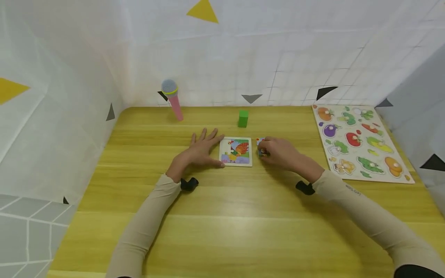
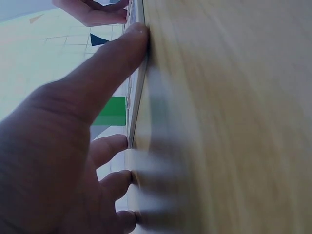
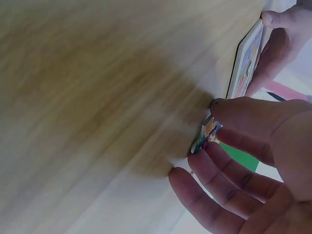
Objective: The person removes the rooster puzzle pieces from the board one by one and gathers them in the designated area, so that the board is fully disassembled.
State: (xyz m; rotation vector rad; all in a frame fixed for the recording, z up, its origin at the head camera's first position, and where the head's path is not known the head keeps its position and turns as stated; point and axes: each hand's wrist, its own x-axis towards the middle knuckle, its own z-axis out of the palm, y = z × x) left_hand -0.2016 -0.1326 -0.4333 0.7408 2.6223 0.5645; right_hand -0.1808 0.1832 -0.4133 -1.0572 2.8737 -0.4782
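Note:
A small square jigsaw puzzle board [image 1: 251,154] with a colourful rooster picture lies flat on the table; pale gaps show at the picture's left side. My left hand [image 1: 199,151] is spread at its left edge, with the thumb at the lower left corner and the index fingertip at the upper left. Just right of the board, my right hand [image 1: 282,153] pinches a puzzle piece [image 3: 208,130] between thumb and fingers, close over the table. Part of another brightly printed puzzle piece [image 1: 259,140] shows by its fingertips, and the fingers hide the rest.
Behind the board stands a green block [image 1: 243,119]. A pink toy microphone [image 1: 175,102] is at the back left. To the right lies a wooden vegetable peg puzzle [image 1: 354,154]. White cloth walls [image 1: 222,61] enclose the wooden table [image 1: 222,227] at the back and sides.

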